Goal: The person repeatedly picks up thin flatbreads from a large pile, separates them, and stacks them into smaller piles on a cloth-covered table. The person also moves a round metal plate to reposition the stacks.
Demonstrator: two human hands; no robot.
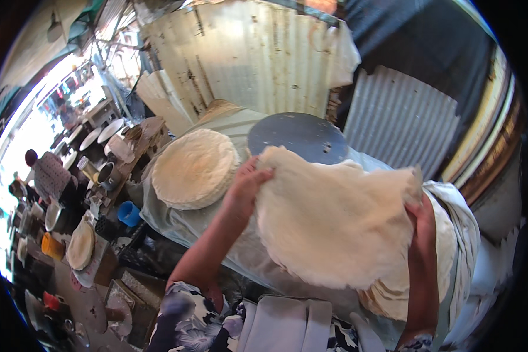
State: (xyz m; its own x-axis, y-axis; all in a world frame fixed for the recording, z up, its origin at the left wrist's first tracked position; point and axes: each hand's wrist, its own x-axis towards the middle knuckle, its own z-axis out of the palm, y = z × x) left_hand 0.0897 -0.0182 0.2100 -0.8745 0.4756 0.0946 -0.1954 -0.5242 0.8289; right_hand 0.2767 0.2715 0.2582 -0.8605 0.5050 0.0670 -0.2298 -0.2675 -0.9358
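Observation:
A large thin round flatbread [330, 220] hangs between my two hands, raised over the plastic-covered table [242, 251]. My left hand [248, 180] pinches its upper left edge. On the right edge, my right hand [419, 215] grips it between thumb and fingers. Left of my left hand sits a neat stack of round flatbreads [196, 169]. Beneath and right of the held bread lies another stack of flatbreads [442, 251], partly hidden by the bread and my right forearm. A white cloth [460, 220] is draped at its outer side.
Behind the held bread lies a dark round metal plate [297, 136]. Corrugated metal sheets [255, 57] stand behind the table. To the left are a blue plastic cup [129, 214], a metal pot [109, 177], a stool with bread [81, 246] and a person [53, 176] farther off.

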